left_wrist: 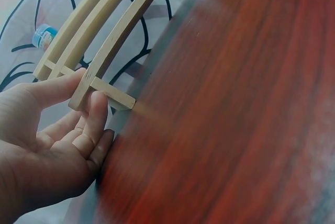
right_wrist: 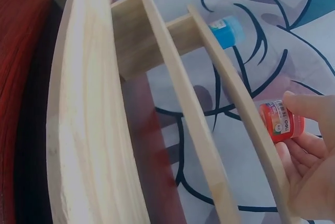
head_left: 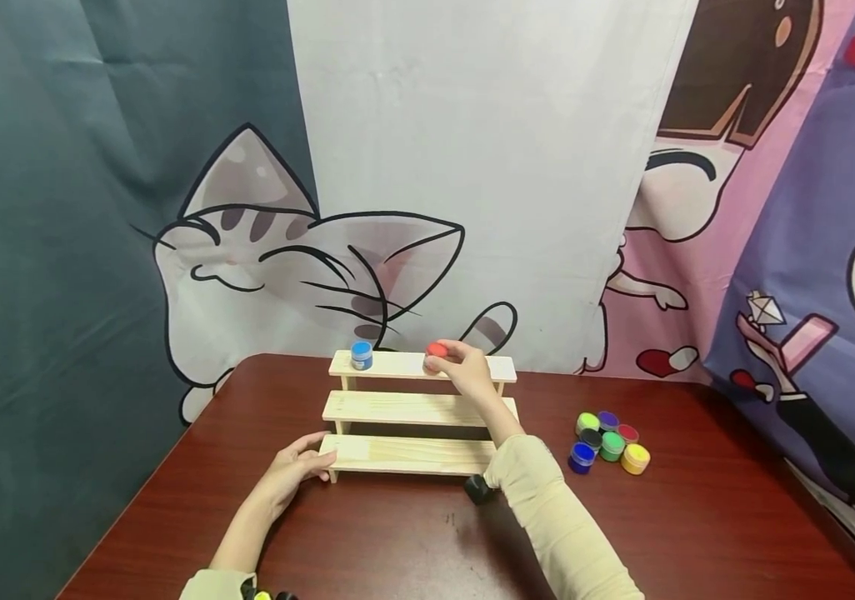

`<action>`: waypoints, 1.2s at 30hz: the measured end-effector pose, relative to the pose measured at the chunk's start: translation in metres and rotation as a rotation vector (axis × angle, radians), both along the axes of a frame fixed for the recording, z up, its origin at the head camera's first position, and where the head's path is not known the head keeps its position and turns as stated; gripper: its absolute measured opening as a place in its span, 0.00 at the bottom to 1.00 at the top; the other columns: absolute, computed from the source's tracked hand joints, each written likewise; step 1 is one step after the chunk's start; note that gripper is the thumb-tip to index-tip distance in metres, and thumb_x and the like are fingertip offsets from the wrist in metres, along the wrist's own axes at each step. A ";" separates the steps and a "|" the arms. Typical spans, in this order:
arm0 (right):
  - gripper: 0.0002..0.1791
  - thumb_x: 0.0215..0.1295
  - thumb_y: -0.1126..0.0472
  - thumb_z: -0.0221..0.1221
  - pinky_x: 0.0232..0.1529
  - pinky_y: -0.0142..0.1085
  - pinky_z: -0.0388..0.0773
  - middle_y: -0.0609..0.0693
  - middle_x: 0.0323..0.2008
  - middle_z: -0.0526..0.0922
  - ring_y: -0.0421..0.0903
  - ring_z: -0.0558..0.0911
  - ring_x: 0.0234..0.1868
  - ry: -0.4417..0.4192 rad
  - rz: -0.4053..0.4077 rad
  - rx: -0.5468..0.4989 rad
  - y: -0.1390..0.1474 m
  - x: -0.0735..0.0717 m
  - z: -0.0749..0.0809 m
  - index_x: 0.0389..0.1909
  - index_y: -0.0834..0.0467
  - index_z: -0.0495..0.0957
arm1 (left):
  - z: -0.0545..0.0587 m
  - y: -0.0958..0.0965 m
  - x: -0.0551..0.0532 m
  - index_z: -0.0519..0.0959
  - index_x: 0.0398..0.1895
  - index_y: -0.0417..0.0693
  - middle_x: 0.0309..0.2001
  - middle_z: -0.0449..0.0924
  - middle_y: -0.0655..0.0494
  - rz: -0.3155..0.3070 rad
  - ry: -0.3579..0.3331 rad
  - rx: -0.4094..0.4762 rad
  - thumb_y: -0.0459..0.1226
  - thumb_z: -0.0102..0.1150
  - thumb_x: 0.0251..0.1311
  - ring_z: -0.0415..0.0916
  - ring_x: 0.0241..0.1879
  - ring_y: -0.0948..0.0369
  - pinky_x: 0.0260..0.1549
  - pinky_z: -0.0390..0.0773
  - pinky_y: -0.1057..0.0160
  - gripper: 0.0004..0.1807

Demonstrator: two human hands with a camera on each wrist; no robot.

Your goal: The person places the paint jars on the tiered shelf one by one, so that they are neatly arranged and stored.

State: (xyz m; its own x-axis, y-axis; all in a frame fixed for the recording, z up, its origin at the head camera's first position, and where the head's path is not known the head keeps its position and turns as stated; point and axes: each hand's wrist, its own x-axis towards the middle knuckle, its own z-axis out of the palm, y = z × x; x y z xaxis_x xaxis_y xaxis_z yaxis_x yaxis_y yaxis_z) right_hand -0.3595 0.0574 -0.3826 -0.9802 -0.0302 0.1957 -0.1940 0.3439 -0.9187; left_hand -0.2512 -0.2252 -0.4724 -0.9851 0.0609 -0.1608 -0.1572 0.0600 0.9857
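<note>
Your reddish-brown table (head_left: 367,533) bears a three-tier wooden stand (head_left: 397,407). Round its centre, your left hand (head_left: 292,471) pinches the bottom tier (head_left: 412,454) at eight o'clock; your right hand (head_left: 467,369) pinches a red paint jar (right_wrist: 282,122) at the top tier (head_left: 397,364), twelve. Seven paint jars (head_left: 611,447) cluster at three; a light-blue jar (head_left: 362,356) stands at ten.

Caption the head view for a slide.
Left hand grips the bottom tier of a three-tier wooden stand; right hand holds a red jar at the top tier, right of a blue jar.
</note>
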 end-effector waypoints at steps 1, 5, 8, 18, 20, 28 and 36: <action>0.23 0.56 0.58 0.69 0.52 0.40 0.78 0.56 0.47 0.87 0.50 0.85 0.49 0.005 -0.012 0.013 0.000 0.000 -0.001 0.53 0.58 0.81 | 0.000 0.000 0.000 0.57 0.71 0.31 0.23 0.76 0.63 -0.003 -0.002 0.000 0.32 0.61 0.61 0.75 0.23 0.65 0.34 0.77 0.69 0.37; 0.23 0.55 0.57 0.70 0.52 0.41 0.78 0.55 0.47 0.87 0.50 0.85 0.49 0.029 -0.037 0.042 0.000 -0.001 -0.004 0.53 0.56 0.82 | 0.001 0.000 -0.002 0.57 0.71 0.31 0.22 0.76 0.64 -0.003 -0.007 0.001 0.32 0.60 0.61 0.75 0.23 0.66 0.34 0.77 0.69 0.37; 0.24 0.55 0.56 0.70 0.50 0.39 0.79 0.55 0.47 0.87 0.50 0.86 0.49 0.042 -0.040 0.053 0.000 -0.002 -0.005 0.54 0.56 0.82 | 0.001 0.000 -0.003 0.58 0.71 0.32 0.22 0.76 0.64 -0.003 -0.008 -0.010 0.32 0.60 0.61 0.75 0.23 0.66 0.34 0.77 0.69 0.36; 0.25 0.56 0.57 0.69 0.51 0.41 0.80 0.55 0.50 0.86 0.51 0.85 0.49 0.041 0.021 0.089 -0.001 0.000 -0.006 0.57 0.55 0.80 | 0.002 -0.001 -0.002 0.58 0.71 0.33 0.23 0.76 0.63 -0.013 -0.007 -0.033 0.34 0.60 0.61 0.75 0.24 0.65 0.37 0.77 0.69 0.37; 0.26 0.56 0.58 0.69 0.50 0.41 0.80 0.56 0.50 0.86 0.51 0.85 0.48 0.033 0.033 0.083 0.000 0.000 -0.007 0.57 0.55 0.79 | 0.001 -0.001 -0.002 0.58 0.71 0.33 0.22 0.77 0.64 -0.012 -0.006 -0.031 0.34 0.61 0.61 0.75 0.24 0.65 0.37 0.77 0.69 0.37; 0.25 0.57 0.57 0.69 0.49 0.38 0.80 0.56 0.50 0.85 0.51 0.85 0.48 0.052 0.041 0.098 -0.001 0.001 -0.008 0.57 0.55 0.79 | 0.001 -0.003 -0.001 0.58 0.71 0.33 0.22 0.76 0.64 -0.009 -0.005 -0.031 0.34 0.61 0.61 0.75 0.24 0.65 0.38 0.77 0.69 0.37; 0.29 0.61 0.57 0.66 0.59 0.43 0.76 0.58 0.58 0.80 0.53 0.80 0.57 -0.008 0.123 -0.003 0.007 0.001 -0.004 0.64 0.58 0.73 | -0.002 -0.003 -0.002 0.58 0.71 0.33 0.22 0.77 0.65 -0.017 0.004 -0.027 0.34 0.61 0.61 0.75 0.24 0.66 0.38 0.77 0.69 0.37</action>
